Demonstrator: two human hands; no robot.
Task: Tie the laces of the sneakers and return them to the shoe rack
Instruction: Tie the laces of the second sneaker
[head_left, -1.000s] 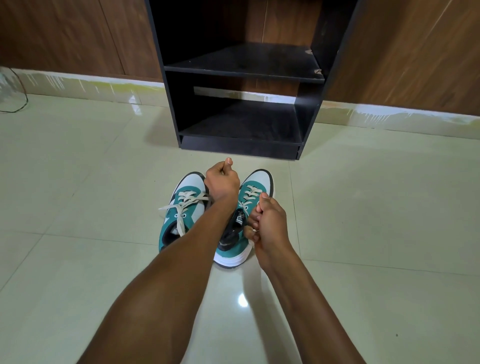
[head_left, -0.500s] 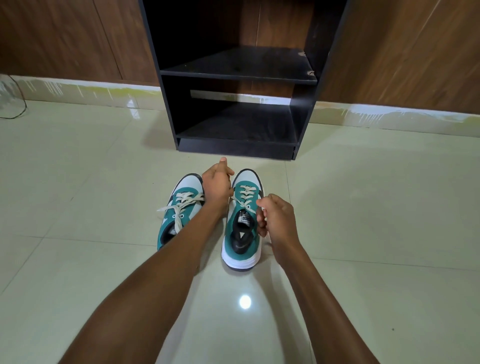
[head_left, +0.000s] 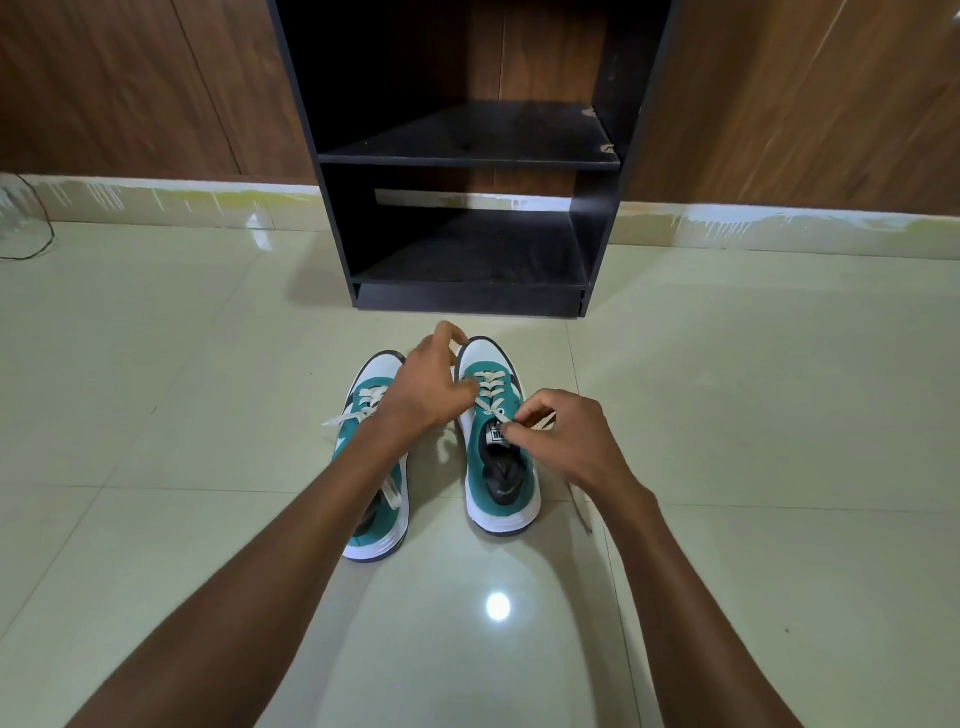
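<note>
Two teal-and-white sneakers stand side by side on the tiled floor, toes toward the black shoe rack (head_left: 467, 300). My forearm partly covers the left sneaker (head_left: 375, 530), whose cream laces lie loose. My left hand (head_left: 428, 387) hovers between the toes, fingertips pinched together and knuckles against the right sneaker's (head_left: 500, 467) front lacing. A lace strand curls down between the sneakers under that hand. My right hand (head_left: 563, 439) pinches a lace (head_left: 501, 418) above the tongue. Another lace end trails on the floor under my right wrist.
The rack has two dark shelves with nothing on them and stands against a wood-panelled wall (head_left: 156, 93). A thin cable (head_left: 36, 248) lies on the floor at far left. Glossy tile (head_left: 753, 441) stretches to both sides of the sneakers.
The right sneaker has shifted to the right and now stands apart from the left one. My right hand went from beside the shoe to pinching the lace over the tongue.
</note>
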